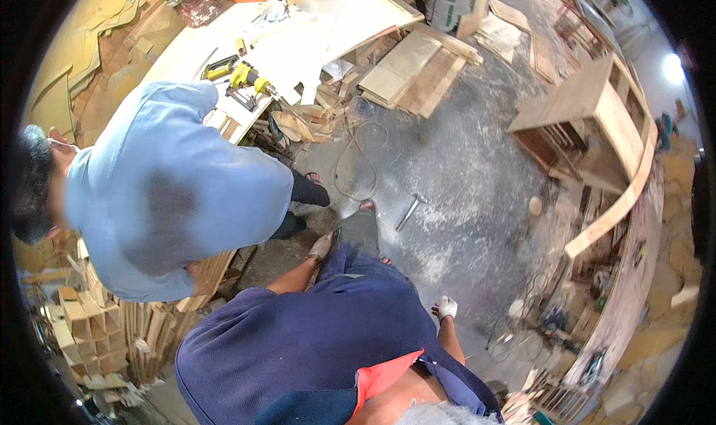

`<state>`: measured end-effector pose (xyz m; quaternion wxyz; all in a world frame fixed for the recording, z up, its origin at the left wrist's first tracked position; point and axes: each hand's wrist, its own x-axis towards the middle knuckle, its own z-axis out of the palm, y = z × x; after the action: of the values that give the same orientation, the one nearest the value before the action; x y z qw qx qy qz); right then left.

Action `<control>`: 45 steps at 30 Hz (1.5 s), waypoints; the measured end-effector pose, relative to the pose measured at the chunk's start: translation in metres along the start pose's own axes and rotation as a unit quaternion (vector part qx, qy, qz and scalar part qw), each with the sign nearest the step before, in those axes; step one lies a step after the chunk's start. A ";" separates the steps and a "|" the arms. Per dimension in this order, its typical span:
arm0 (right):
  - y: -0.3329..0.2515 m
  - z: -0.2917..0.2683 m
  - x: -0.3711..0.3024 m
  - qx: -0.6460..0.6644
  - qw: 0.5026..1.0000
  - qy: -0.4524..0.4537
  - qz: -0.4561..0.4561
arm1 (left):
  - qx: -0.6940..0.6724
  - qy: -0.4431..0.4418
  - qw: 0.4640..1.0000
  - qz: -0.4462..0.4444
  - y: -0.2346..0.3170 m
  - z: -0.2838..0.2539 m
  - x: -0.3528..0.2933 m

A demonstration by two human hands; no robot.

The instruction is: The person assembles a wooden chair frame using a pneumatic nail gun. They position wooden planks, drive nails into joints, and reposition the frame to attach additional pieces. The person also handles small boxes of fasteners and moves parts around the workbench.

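Note:
My left hand, in a pale glove, is beside my left leg near the knee. It looks open, with nothing visible in it. My right hand wears a white glove with bare fingertips. Away from my body on the right, it hangs loosely open and holds nothing I can see. A metal hammer lies on the grey floor ahead of my feet. To my left stands a co-worker in a light blue shirt. Past that person, yellow-and-black nail guns lie on a pale worktable.
A wooden cabinet frame stands at the right, a curved board along it. Stacked boards lie beyond the hammer. A thin hose loops across the floor. Cords and tools clutter the lower right; timber is stacked at left.

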<state>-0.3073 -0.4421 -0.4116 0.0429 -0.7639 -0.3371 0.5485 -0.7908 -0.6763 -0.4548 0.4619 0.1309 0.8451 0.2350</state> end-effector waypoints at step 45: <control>-1.060 0.479 0.104 0.008 0.794 -0.245 -0.557 | -0.201 0.661 0.714 -0.113 0.545 -0.412 0.332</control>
<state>-1.2009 0.2863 -0.2234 0.2628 -0.2839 -0.6990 0.6014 -1.3145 -0.1782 -0.2201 -0.1762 -0.2496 0.8765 0.3719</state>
